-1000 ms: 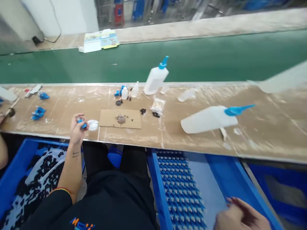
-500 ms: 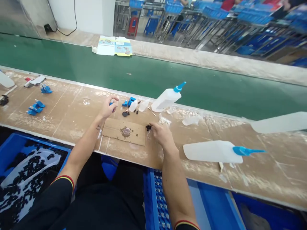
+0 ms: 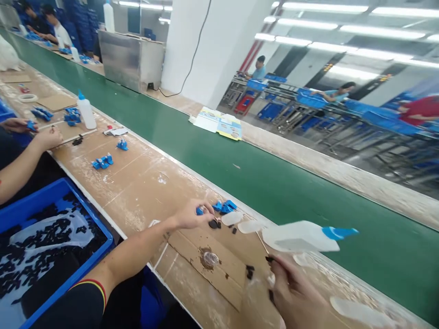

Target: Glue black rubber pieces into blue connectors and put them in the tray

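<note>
Below, a blue bin (image 3: 99, 235) holds small black parts. Left hand (image 3: 188, 215) pinches a small blue piece (image 3: 199, 211); right hand (image 3: 295, 292) fingers curl loosely, its grip unclear.

A green conveyor belt (image 3: 274, 192) runs past a flat printed carton (image 3: 219, 125) and a blue bin (image 3: 99, 228).

Blue parts (image 3: 224, 206), a white blue-capped bottle (image 3: 302, 236), brown cardboard (image 3: 219, 260), green belt (image 3: 274, 187).

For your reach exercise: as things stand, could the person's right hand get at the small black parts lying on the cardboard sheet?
Probably yes. The right hand lies just beside the black parts on the cardboard sheet, with nothing between them.
</note>
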{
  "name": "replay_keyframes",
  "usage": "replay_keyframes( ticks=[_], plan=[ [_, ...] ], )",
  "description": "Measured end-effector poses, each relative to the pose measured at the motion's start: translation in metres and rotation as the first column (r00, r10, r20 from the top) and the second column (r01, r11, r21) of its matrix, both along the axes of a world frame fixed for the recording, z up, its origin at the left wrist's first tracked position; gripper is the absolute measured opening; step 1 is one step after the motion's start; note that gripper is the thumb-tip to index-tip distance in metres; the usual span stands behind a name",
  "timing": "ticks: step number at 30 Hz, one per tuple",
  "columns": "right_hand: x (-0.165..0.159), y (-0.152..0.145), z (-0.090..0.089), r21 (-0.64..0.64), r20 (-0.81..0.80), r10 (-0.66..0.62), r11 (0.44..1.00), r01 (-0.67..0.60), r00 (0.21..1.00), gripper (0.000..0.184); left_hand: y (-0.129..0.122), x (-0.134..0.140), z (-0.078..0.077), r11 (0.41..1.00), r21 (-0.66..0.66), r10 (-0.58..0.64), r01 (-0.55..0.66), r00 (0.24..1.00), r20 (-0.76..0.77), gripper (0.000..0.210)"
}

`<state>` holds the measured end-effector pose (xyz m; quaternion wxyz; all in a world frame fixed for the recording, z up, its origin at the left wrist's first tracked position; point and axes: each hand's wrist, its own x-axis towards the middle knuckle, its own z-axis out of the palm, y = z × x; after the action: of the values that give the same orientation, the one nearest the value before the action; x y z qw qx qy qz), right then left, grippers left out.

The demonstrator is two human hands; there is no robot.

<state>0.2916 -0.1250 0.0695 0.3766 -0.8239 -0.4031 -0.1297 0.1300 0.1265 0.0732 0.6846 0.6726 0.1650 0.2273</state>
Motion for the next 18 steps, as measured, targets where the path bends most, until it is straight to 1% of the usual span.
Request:
replay_keyframes(
  ticks=[1,2,4,5,6,8,10,12,14,16,18],
  plan=[
    [-0.011,0.013,0.009,0.113,-0.05,0.033,0.993,-0.028,0.998,0.024,-0.004,-0.002,0.002,0.998,0.012,-0.056,0.056,0.998,0.006,0.021],
    [-0.022,0.026,0.016,0.211,-0.08,0.094,0.975,-0.076,0.992,0.02,-0.008,-0.004,0.004,0.994,0.021,-0.108,0.108,0.994,0.022,0.025],
    [-0.043,0.052,0.023,0.339,-0.073,0.246,0.917,-0.208,0.967,0.013,-0.016,-0.006,0.005,0.984,0.019,-0.18,0.179,0.98,0.081,0.032],
    [-0.051,0.064,0.022,0.372,-0.059,0.299,0.892,-0.257,0.953,0.011,-0.019,-0.007,0.005,0.979,0.007,-0.202,0.203,0.973,0.114,0.035],
    [-0.059,0.073,0.019,0.399,-0.061,0.326,0.874,-0.276,0.943,0.01,-0.022,-0.007,0.005,0.975,-0.01,-0.216,0.22,0.965,0.148,0.037],
    [-0.071,0.084,0.009,0.463,-0.103,0.322,0.853,-0.241,0.941,0.009,-0.026,-0.007,0.004,0.97,-0.021,-0.232,0.242,0.948,0.216,0.038],
    [-0.078,0.086,0.001,0.517,-0.136,0.302,0.834,-0.193,0.943,0.008,-0.03,-0.005,0.001,0.975,0.013,-0.218,0.223,0.937,0.272,0.036],
    [-0.08,0.083,-0.003,0.518,-0.141,0.293,0.836,-0.181,0.946,0.009,-0.031,-0.003,-0.002,0.985,0.058,-0.174,0.165,0.932,0.318,0.039],
    [-0.077,0.076,-0.003,0.471,-0.172,0.269,0.867,-0.161,0.948,0.012,-0.03,-0.001,-0.004,0.989,0.085,-0.142,0.121,0.937,0.319,0.041],
    [-0.07,0.069,-0.002,0.387,-0.262,0.257,0.911,-0.143,0.93,0.017,-0.025,-0.001,-0.005,0.986,0.103,-0.151,0.129,0.954,0.259,0.038],
    [-0.062,0.064,-0.001,0.288,-0.377,0.285,0.941,-0.181,0.881,0.023,-0.02,-0.002,-0.002,0.978,0.097,-0.202,0.186,0.962,0.185,0.032]
  ],
)
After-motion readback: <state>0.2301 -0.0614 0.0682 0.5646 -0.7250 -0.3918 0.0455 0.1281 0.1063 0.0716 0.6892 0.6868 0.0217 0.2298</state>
